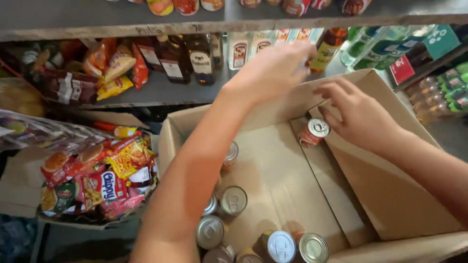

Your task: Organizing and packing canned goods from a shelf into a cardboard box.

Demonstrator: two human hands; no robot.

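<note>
Red-labelled and silver-topped, a small can (314,132) lies tilted in the far corner of the cardboard box (390,195), touching the curled fingers of the right hand (358,116), though whether they grip it I cannot tell. Just left of that hand, the left hand (277,69) reaches past the box's far wall toward the bottles (201,57) on the shelf (161,91), fingers loosely bent and holding nothing visible. Below the left forearm more cans (233,200) stand upright in the box.
</note>
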